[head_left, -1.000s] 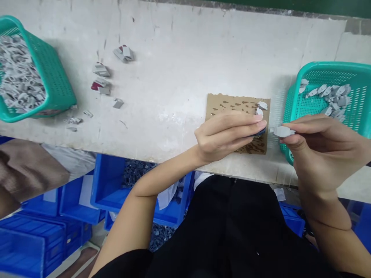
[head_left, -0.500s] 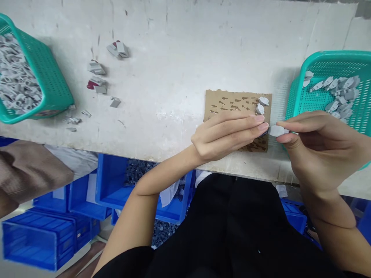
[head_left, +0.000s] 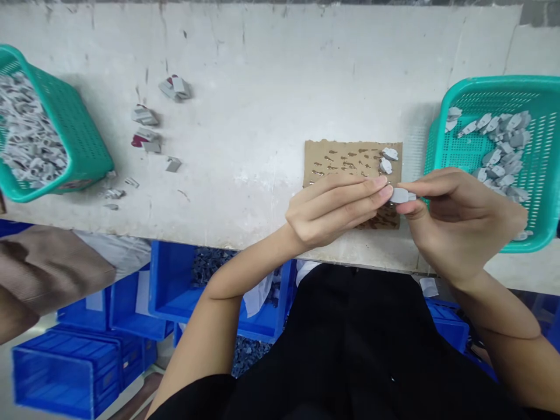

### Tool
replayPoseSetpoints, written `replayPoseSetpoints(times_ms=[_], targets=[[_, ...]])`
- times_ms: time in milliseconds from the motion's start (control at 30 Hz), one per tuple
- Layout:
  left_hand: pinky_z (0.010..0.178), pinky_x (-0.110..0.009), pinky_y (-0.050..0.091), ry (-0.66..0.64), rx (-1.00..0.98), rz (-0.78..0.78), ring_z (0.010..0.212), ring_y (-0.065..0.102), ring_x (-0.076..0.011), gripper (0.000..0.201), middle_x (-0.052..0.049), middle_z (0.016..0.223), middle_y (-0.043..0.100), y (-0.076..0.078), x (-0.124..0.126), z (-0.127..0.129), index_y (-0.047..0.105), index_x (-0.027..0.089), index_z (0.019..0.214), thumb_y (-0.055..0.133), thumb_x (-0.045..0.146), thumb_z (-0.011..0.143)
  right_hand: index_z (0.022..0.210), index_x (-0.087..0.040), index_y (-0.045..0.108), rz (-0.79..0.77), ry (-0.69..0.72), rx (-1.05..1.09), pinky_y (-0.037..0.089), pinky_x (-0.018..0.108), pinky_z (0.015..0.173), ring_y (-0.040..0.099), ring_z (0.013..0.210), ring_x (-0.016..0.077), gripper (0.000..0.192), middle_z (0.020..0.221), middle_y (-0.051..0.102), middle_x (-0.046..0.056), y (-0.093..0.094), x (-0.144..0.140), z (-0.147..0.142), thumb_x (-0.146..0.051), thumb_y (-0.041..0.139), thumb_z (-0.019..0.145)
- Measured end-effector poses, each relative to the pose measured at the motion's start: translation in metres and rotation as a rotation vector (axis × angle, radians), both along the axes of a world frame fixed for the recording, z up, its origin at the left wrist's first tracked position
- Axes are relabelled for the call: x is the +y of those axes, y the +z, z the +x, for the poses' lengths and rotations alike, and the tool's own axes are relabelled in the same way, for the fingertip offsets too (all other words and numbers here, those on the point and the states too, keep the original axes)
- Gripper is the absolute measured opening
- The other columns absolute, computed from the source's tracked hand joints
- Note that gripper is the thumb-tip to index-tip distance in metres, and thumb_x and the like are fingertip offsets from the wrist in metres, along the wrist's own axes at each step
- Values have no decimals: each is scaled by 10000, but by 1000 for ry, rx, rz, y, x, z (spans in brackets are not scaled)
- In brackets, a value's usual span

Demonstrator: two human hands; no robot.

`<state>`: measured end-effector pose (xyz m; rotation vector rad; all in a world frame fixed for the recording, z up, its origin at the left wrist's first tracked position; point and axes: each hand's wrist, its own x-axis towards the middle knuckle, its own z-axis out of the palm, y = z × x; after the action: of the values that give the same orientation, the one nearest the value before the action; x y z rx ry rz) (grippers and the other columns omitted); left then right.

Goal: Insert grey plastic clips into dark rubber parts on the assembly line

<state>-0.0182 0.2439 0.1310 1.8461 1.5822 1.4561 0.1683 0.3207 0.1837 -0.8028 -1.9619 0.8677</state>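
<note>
My right hand (head_left: 466, 219) pinches a small light-grey plastic part (head_left: 400, 195) between thumb and fingertips. My left hand (head_left: 332, 207) has its fingers pressed together, with the tips against the left end of that part. Its thumb and whatever it grips are hidden. Beneath the left hand lies a piece of brown cardboard (head_left: 324, 153) dotted with shiny wet-looking brown spots. Two grey parts (head_left: 387, 160) rest on its upper right corner. Right of it, a green basket (head_left: 437, 140) holds several similar grey parts (head_left: 503, 146).
At the far left a tilted green basket (head_left: 83, 134) is full of grey pieces (head_left: 30, 128). Loose grey and dark-red pieces (head_left: 146, 140) lie near it on the white table (head_left: 245, 116). Blue crates (head_left: 52, 373) stand below the edge. A person's sleeve (head_left: 52, 268) shows at left.
My right hand has come left with the grey part, closer against my left fingertips. A dark bit seen between them earlier is now hidden. The whole view has shifted slightly.
</note>
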Motion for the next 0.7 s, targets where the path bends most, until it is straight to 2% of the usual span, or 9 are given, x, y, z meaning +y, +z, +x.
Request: replayPoseSetpoints(times_ms=[100,200,300,400,467,567,633,700], targets=[[920,-258,708,-9,-24,159,1037,804,-119,295,66,1180,823,3,11,10,774,327,1187,796,225,910,887,-252,784,-113,-18,-53,560,281,622,699,691,143,68,782,757,-32,3,6,4,-240,851,885],[916,-325,715,-1,-278,-23,1049,806,-150,261,47,1143,834,11,19,18,811,327,1126,795,203,897,1008,-263,811,-233,-41,-106,626,308,720,749,783,166,118,893,793,-10,10,16,12,-327,833,912],[876,-347,722,-7,-508,-169,1042,809,-178,230,7,1110,842,14,22,21,834,292,1064,849,229,844,1105,-261,814,-161,-150,-165,623,350,765,753,825,192,192,964,805,28,16,31,28,-381,767,961],[843,-323,720,-22,-648,-220,986,813,-166,223,-4,1073,844,15,25,17,836,275,1029,883,275,811,1075,-273,806,-22,-212,-413,564,389,739,705,787,224,197,961,786,56,7,50,52,-416,691,1002],[873,-316,714,-49,-729,-263,970,813,-158,254,1,1075,837,16,29,12,827,265,1008,916,314,776,1032,-260,788,76,-141,-577,503,406,695,637,710,236,203,886,744,70,-8,62,69,-419,666,1000],[936,-353,706,-139,-861,-387,948,819,-174,376,4,1019,823,21,41,2,779,239,993,952,432,720,998,-215,763,224,3,-683,490,439,724,632,860,322,227,887,687,124,-33,71,84,-409,650,964],[950,-380,702,-201,-906,-465,921,820,-186,454,3,974,806,25,51,-6,739,222,966,961,503,686,1047,-171,750,241,70,-794,506,473,772,617,933,366,260,925,662,154,-42,69,83,-370,603,966],[942,-377,697,-230,-890,-505,926,814,-188,489,-8,1011,791,28,63,-14,723,212,949,959,538,672,1083,-124,732,199,112,-904,512,488,811,606,950,378,277,952,654,171,-41,64,77,-300,544,982]])
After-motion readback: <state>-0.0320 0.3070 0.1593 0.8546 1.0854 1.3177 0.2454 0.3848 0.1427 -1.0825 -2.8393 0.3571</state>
